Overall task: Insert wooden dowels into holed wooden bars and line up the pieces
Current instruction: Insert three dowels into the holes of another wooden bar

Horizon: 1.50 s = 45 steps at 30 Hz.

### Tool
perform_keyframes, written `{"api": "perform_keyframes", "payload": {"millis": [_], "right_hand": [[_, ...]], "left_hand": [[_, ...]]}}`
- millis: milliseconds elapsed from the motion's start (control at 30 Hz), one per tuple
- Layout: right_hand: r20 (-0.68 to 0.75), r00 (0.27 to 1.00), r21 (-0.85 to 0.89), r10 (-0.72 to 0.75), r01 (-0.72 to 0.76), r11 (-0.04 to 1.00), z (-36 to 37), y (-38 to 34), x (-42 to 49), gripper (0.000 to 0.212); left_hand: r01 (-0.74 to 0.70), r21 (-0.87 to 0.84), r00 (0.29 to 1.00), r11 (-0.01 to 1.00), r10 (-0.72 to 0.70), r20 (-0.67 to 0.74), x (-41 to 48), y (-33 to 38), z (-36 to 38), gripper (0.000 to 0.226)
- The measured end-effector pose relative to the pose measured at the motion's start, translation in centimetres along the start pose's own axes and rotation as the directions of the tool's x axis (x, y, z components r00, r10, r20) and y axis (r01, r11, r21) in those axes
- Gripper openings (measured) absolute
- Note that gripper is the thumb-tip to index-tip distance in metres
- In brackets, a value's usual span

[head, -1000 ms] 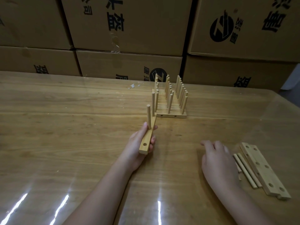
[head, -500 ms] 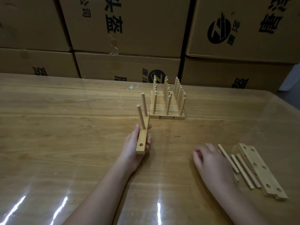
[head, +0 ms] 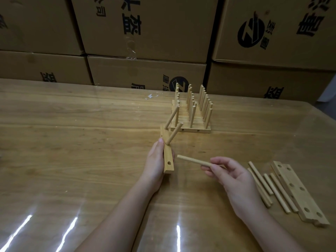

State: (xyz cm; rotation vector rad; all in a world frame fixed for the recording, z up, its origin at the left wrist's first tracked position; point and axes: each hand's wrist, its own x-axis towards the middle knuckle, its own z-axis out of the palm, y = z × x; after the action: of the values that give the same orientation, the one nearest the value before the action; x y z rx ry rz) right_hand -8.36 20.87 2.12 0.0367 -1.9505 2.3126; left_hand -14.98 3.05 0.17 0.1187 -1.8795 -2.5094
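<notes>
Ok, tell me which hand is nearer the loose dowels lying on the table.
Right. The right hand, pinching a dowel, is just beside the loose dowels; the left hand grips the holed bar farther left.

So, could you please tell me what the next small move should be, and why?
Probably guide the dowel pinched in the right hand into the empty hole near the end of the bar the left hand grips: two dowels already stand in it, and that hole is open, close to the dowel's tip.
</notes>
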Motion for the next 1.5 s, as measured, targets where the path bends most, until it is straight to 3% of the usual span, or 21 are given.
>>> {"api": "perform_keyframes", "payload": {"millis": [133, 300, 433, 567, 733, 967, 1100, 1367, 1500], "right_hand": [[0.078, 0.997, -0.045, -0.006, 0.010, 0.999, 0.5, 0.9, -0.1, 0.014], [0.185, 0.973, -0.258, -0.138, 0.184, 0.949, 0.6, 1.0, -0.4, 0.023], [0.259, 0.951, -0.499, -0.170, 0.283, 0.819, 0.2, 0.8, -0.4, 0.029], [0.356, 0.913, -0.676, -0.198, 0.398, 0.620, -0.1, 0.9, -0.3, 0.029], [0.389, 0.891, -0.741, -0.233, 0.453, 0.496, -0.2, 0.7, -0.6, 0.031], [0.447, 0.821, -0.824, -0.354, 0.533, 0.195, 0.5, -0.7, -1.1, 0.023], [0.483, 0.800, -0.838, -0.356, 0.541, 0.078, 0.7, -1.1, -1.2, 0.029], [0.509, 0.785, -0.851, -0.354, 0.520, -0.071, 1.1, -1.5, -1.5, 0.044], [0.499, 0.783, -0.856, -0.371, 0.513, -0.068, 1.4, -1.2, -1.5, 0.043]], "left_hand": [[-0.037, 0.067, 0.999, 0.997, 0.038, -0.017, 0.0, -0.2, 0.0, 0.035], [-0.053, 0.080, 0.998, 0.995, 0.055, -0.018, 0.0, -0.1, 0.1, 0.036], [-0.049, 0.069, 0.999, 0.996, 0.048, 0.009, -0.1, -0.1, 0.1, 0.036], [-0.053, 0.142, 0.999, 0.989, 0.054, -0.007, 0.0, -0.2, 0.2, 0.040], [-0.092, 0.217, 0.996, 0.972, 0.095, -0.001, 0.0, -0.4, 0.3, 0.041], [-0.097, 0.252, 0.994, 0.963, 0.105, -0.019, 0.2, -1.0, 0.4, 0.033], [-0.108, 0.262, 0.992, 0.959, 0.120, -0.031, 0.3, -1.3, 0.3, 0.032], [-0.160, 0.372, 0.987, 0.915, 0.151, 0.052, -0.1, -1.5, 0.5, 0.030], [-0.178, 0.361, 0.984, 0.916, 0.169, 0.057, -0.3, -1.1, 0.6, 0.030]]}}
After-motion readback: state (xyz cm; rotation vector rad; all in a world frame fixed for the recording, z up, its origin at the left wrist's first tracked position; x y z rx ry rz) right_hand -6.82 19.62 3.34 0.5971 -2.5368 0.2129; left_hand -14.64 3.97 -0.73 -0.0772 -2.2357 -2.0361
